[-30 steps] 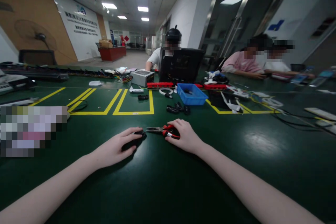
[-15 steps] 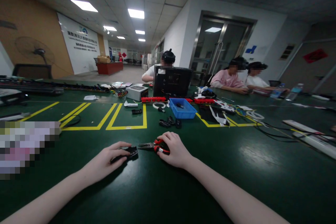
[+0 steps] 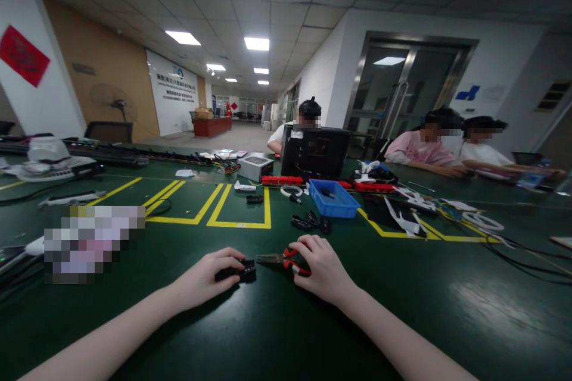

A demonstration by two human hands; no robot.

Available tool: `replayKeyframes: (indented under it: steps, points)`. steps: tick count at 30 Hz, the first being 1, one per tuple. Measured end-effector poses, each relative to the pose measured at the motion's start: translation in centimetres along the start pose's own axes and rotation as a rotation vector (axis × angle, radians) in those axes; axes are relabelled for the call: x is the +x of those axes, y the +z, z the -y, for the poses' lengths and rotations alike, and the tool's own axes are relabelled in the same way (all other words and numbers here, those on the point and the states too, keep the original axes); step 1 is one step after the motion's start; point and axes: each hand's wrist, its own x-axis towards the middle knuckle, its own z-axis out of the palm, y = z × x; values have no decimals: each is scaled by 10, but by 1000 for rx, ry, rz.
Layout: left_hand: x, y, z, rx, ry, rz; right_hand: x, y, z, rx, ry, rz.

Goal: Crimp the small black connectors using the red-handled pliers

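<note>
Left of the left grip, a pixelated item [image 3: 93, 244] lies on the green surface [image 3: 286, 333]. The left grip [image 3: 217, 277], thumb and fingers drawn in, has hold of a small black part [image 3: 248, 272], whose outer end juts out to the grip's right. Just beside that end are the tips of red-handled pliers [image 3: 282, 259]; whether they touch it cannot be told. Beyond the right grip lie several black pieces [image 3: 308, 222]. The right grip [image 3: 322, 269] is curled around the plier handles. Farther beyond it stands a blue tray [image 3: 338, 210], and right of that a dark sheet [image 3: 379, 214].
</note>
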Motion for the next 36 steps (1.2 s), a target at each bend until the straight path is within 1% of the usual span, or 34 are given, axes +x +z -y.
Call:
replayKeyframes:
  steps: [5,9,12,16,20,22,25,27,32,36]
  points:
    - [1,2,2,-23,9,-4,10,-6,-5,-101,-50,59]
    - [1,0,1,-39,10,8,17,-10,-17,-180,-95,86]
    - [2,0,4,-53,0,20,18,-9,-30,-216,-112,78]
    - [4,4,8,-70,-37,-5,19,-7,-43,-245,-146,60]
    - [7,3,3,-148,-93,25,30,-5,-52,-264,-246,59]
    - [8,0,0,-181,-110,64,40,-3,-55,-279,-313,14]
    - [11,-5,2,-205,-108,89,57,3,-56,-259,-398,-126]
    - [14,-8,6,-204,-111,116,68,10,-54,-201,-412,-178]
    - [30,-16,16,-197,-106,139,86,34,-45,-67,-374,-140]
    - [43,-17,23,-216,-102,117,85,50,-44,36,-323,-139]
